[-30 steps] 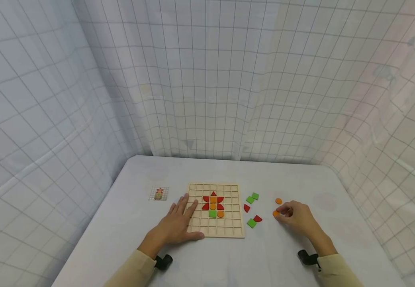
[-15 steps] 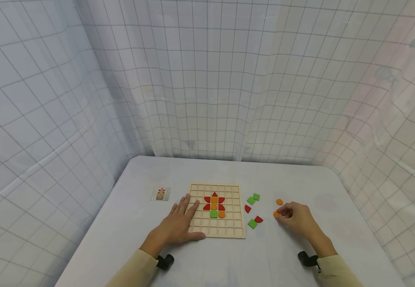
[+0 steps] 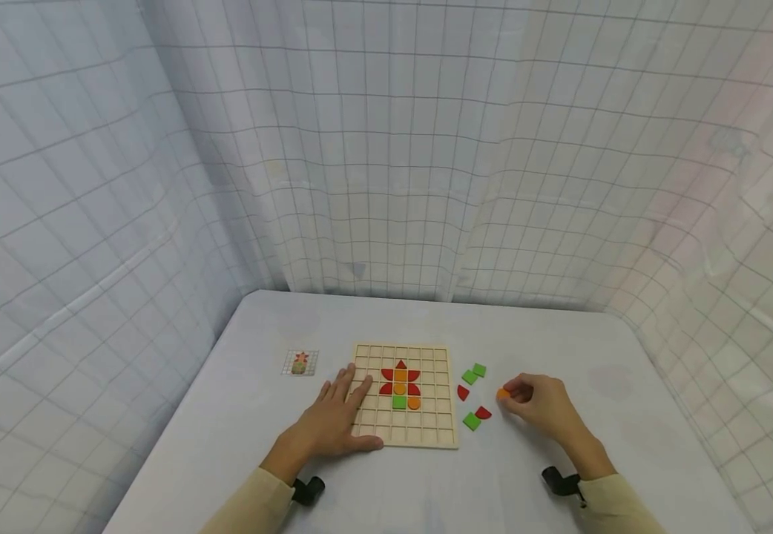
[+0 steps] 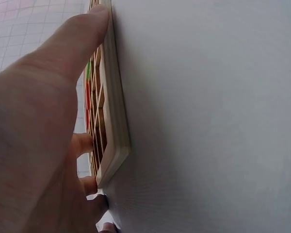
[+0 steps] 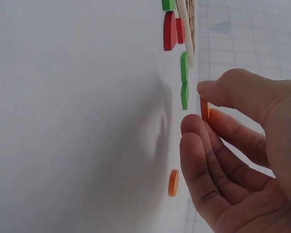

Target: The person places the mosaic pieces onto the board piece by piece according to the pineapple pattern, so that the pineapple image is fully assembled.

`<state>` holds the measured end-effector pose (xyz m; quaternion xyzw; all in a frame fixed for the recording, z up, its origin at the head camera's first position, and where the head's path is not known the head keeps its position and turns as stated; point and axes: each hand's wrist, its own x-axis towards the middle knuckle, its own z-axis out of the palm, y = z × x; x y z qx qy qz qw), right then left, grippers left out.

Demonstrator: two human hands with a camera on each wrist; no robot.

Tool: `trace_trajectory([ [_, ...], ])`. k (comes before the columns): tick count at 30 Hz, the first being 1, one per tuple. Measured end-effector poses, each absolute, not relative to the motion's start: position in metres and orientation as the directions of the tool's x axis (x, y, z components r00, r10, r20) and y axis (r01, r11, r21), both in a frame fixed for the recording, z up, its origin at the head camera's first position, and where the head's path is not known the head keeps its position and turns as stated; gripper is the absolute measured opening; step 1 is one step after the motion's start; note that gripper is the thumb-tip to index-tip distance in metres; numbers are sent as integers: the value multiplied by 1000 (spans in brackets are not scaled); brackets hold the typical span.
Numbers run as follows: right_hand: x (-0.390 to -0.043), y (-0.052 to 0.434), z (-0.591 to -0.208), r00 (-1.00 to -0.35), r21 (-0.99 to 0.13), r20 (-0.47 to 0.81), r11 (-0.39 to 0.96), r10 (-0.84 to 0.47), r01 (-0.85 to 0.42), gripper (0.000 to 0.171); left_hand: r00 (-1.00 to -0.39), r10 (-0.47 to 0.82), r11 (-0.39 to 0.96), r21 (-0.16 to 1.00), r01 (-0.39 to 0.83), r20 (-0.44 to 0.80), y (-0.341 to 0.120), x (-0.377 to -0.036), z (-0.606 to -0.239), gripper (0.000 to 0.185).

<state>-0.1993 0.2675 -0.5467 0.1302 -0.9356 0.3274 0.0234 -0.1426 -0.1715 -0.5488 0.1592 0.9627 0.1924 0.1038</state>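
In the head view, the left hand [image 3: 326, 426] spread its fingers wide over the left edge of a square, pale wooden grid board [image 3: 424, 435], gripping nothing. Beyond the board's right edge, the right hand [image 3: 545, 405] pinched a flat, round orange disc [image 3: 503, 394] narrowly between thumb and fingers. Loose green square tiles [image 3: 472, 421] and red round-edged tiles [image 3: 463, 392] lay between disc and board on the white-covered table [image 3: 493, 489].

In the left wrist view, the thumb touched the board's front rim.

In the right wrist view, the pinched disc was raised off the table, where a second orange disc [image 5: 173, 183] lay near the hand.
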Motion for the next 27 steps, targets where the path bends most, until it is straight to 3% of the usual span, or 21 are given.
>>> trace_trajectory([
  [12,-198,222,-542,-933,-648,171,678,-316,-349,14,-925,350,877,398,269,-147,-172,-146,-543,125],
  [27,-206,148,-543,-798,-598,221,569,-560,-565,13,-922,357,874,400,274,-148,-170,-149,-540,124],
])
